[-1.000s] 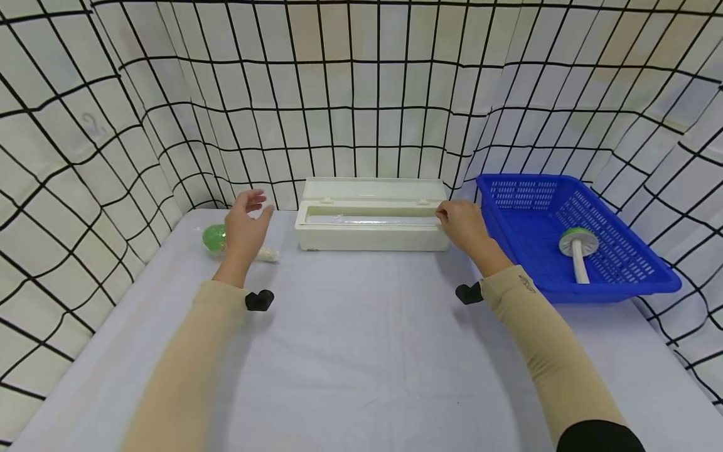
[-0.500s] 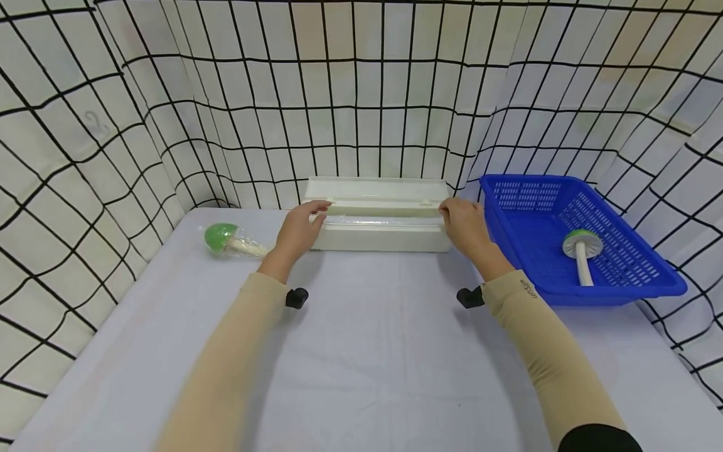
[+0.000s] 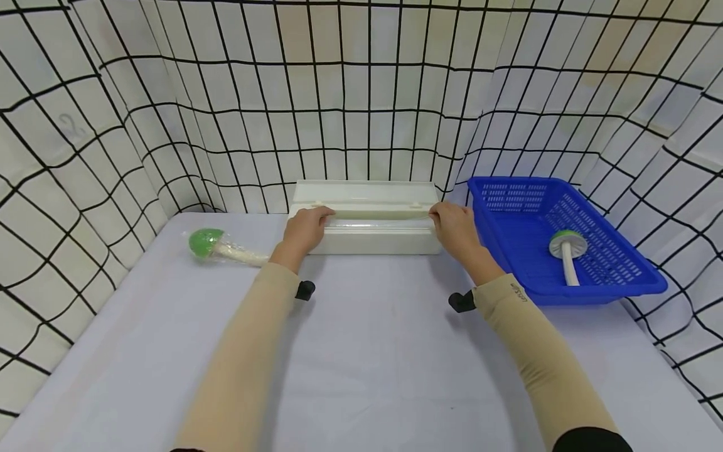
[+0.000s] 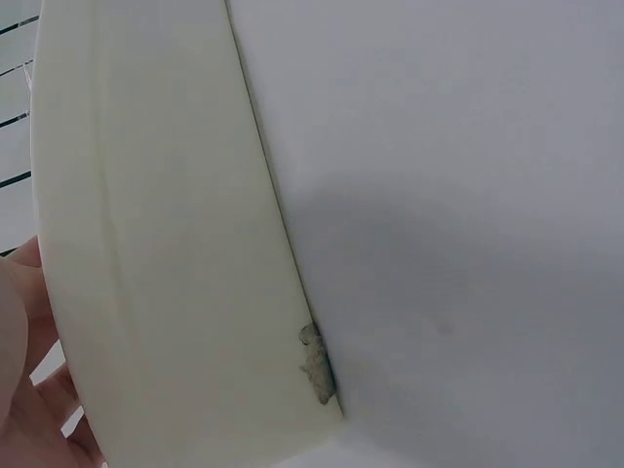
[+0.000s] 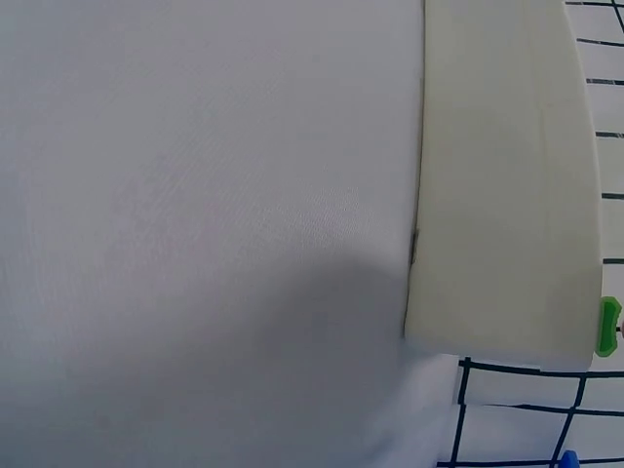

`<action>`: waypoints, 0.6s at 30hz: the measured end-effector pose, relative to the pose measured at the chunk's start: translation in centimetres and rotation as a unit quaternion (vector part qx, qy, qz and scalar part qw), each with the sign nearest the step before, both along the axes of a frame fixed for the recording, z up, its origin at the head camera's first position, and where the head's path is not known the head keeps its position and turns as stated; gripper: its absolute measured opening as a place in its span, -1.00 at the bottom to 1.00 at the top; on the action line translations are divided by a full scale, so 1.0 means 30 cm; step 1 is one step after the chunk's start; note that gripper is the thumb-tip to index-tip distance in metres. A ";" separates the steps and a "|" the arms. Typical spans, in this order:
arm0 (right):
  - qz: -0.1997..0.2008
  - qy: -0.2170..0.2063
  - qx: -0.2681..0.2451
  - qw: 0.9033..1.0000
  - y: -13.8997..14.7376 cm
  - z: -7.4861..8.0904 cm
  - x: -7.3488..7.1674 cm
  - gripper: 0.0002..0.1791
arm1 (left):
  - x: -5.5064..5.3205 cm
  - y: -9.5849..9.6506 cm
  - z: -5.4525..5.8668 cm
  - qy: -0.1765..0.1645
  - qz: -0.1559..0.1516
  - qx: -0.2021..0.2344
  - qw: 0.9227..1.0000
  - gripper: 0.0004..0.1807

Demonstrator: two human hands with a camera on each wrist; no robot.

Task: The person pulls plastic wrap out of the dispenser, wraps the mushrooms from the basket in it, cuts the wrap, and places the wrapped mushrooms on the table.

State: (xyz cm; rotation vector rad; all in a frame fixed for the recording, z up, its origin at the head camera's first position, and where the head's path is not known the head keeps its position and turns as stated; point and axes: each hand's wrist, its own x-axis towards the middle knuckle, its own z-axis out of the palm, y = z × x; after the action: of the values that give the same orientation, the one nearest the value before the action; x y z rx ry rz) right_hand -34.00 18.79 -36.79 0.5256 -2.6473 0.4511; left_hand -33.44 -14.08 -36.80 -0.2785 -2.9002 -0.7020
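A long white cling film dispenser point(image 3: 378, 242) stands at the back of the table with its lid point(image 3: 367, 191) raised. Clear cling film point(image 3: 378, 224) stretches across its opening. At the left end, my left hand point(image 3: 305, 229) pinches the film's edge between thumb and fingers; in the left wrist view its fingers point(image 4: 58, 385) curl beside the box wall. My right hand point(image 3: 454, 229) pinches the film at the right end. In the right wrist view the hand is almost wholly hidden, and a small green piece point(image 5: 608, 327) shows beside the box.
Left of the dispenser lies a green-topped, mushroom-shaped thing point(image 3: 206, 243) with a pale handle, wrapped in clear film. At the right stands a blue plastic basket point(image 3: 599, 292) holding a similar one point(image 3: 568, 245). Black wire mesh point(image 3: 369, 125) surrounds the white-covered table point(image 3: 373, 351).
My left hand has moved right, from above the wrapped green-topped thing to the dispenser's left end, and has taken hold of the film. My right hand has stayed at the right end.
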 end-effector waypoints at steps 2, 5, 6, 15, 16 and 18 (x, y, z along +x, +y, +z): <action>0.000 -0.001 -0.002 1.000 -0.004 -0.001 -0.001 -0.84 | -0.007 0.000 0.001 -0.010 0.000 -0.004 1.000 -0.62; -0.001 -0.013 -0.006 1.000 -0.011 -0.002 -0.002 -0.85 | -0.015 -0.002 0.003 -0.022 0.003 -0.006 1.000 -0.63; -0.001 -0.019 -0.007 1.000 -0.013 -0.001 -0.001 -0.85 | -0.017 -0.002 0.005 -0.025 0.006 -0.005 1.000 -0.64; -0.006 -0.034 -0.015 0.999 -0.009 0.009 0.011 -0.83 | -0.024 -0.011 0.024 -0.019 0.020 0.062 0.998 -0.69; -0.005 -0.034 -0.015 0.999 -0.007 0.009 0.012 -0.83 | -0.025 -0.015 0.025 -0.019 0.020 0.073 0.997 -0.70; -0.003 -0.032 -0.018 0.999 0.001 0.010 0.011 -0.82 | -0.025 -0.023 0.027 -0.016 0.020 0.097 0.995 -0.71</action>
State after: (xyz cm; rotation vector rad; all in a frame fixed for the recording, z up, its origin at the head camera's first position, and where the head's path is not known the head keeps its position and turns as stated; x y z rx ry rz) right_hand -33.66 18.81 -36.48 0.4994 -2.6954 0.5196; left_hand -34.18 -14.76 -35.98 -0.1867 -2.8302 -0.9809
